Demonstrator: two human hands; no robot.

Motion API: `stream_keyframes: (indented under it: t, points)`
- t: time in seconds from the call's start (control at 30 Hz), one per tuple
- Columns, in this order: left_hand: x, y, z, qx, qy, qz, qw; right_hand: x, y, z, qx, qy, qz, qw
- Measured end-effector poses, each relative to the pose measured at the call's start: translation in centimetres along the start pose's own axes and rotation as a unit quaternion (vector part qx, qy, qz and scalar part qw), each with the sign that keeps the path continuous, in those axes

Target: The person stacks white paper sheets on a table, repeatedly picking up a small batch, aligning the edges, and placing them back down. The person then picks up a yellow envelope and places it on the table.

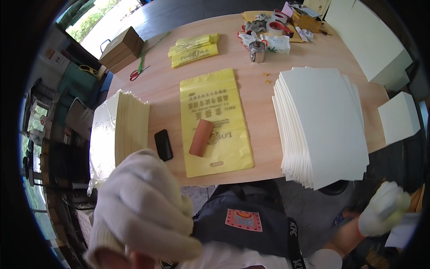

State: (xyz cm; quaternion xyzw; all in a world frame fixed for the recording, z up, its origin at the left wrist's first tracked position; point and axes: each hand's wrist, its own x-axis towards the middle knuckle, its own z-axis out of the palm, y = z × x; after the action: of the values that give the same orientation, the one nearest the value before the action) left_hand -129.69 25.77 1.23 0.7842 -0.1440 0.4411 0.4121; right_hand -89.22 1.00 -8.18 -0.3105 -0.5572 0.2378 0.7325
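My left hand (143, 206), in a white knit glove, is raised close to the camera at the lower left. Its fingers are curled in, and whatever they may hold is hidden. Off the table at the lower right, my right hand (384, 210) wears a white glove too; motion smears its fingers. On the table before me lies a flat yellow plastic bag (233, 152) with dark print and a handle slot. A brown-orange cylinder (201, 138) rests on the bag. Left of it is a black phone (163, 145).
A stack of white boards (327, 125) stands right, a cream stack in shiny wrap (104, 130) left. Farther back are folded yellow bags (195, 50), scissors (135, 74), a cardboard box (122, 48), a metal cup (257, 51) and tape rolls (278, 28). White blocks (399, 117) stand beyond the right edge.
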Motion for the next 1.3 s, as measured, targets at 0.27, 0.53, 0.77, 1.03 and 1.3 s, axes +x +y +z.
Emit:
stream_keyframes:
  t: [0.27, 0.53, 0.77, 1.03, 1.3]
  points:
    - [-2.8, 3.3, -3.2, -0.020, -0.042, 0.146, 0.988, 8.5, -0.9, 22.5, -0.010, -0.381, -0.035, 0.924]
    - [-4.8, 7.6, -8.0, 0.012, -0.112, 0.034, 0.993, 11.0, -0.9, 28.8, -0.047, -0.421, -0.095, 0.901]
    - [-11.0, 1.4, -5.1, 0.035, 0.159, -0.122, 0.979, 7.7, 7.3, 25.7, -0.021, -0.321, -0.064, 0.945]
    - [-22.5, -9.3, -1.9, -0.459, 0.159, -0.452, 0.748, 0.8, 18.5, 22.4, -0.019, -0.100, 0.386, 0.917]
    - [-32.3, -11.5, 0.5, -0.300, 0.226, -0.653, 0.658, -2.2, 27.2, 23.5, -0.313, -0.189, 0.227, 0.903]
